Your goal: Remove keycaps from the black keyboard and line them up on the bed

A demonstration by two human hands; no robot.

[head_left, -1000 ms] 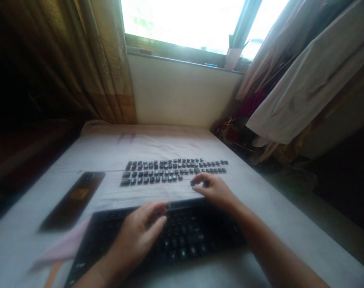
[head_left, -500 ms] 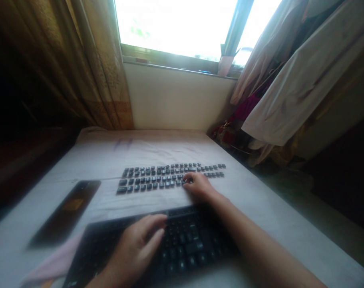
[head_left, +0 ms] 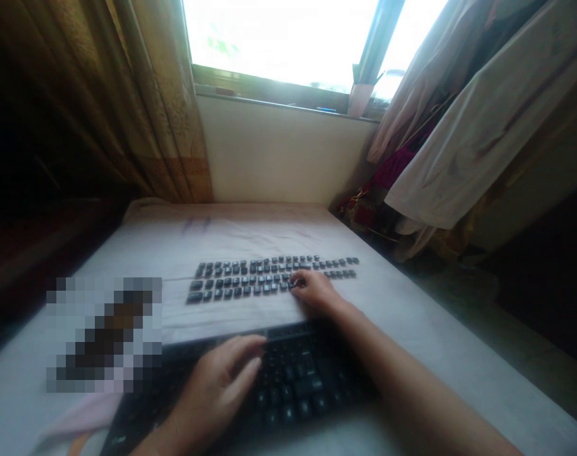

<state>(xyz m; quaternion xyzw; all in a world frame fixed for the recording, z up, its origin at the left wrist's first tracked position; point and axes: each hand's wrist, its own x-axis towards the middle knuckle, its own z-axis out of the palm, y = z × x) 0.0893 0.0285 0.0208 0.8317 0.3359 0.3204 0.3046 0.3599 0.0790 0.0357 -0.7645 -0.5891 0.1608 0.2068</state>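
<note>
A black keyboard [head_left: 298,380] lies at an angle in front of me, with keys still in its right part and dark, blurred areas elsewhere. My left hand [head_left: 216,377] rests over its middle, thumb and fingers apart, holding nothing. Beyond the keyboard, loose black keycaps [head_left: 243,282] are laid out in several rows on the white cloth. My right hand [head_left: 314,291] reaches over the keyboard to the front row, its thumb and fingertips closed around a keycap [head_left: 292,285] at that row's right end. The fingers partly hide this keycap.
A white cloth [head_left: 269,231] covers the table. To the left is a pixelated dark object [head_left: 110,332], with a pink cloth [head_left: 86,415] beneath the keyboard's left side. Curtains [head_left: 159,114] hang at the left, clothes [head_left: 450,145] at the right, and a window [head_left: 278,38] is behind.
Both hands stay almost where they were, the right one still at the front row of keycaps. The view has shifted very slightly. The dark object at left is now pixelated.
</note>
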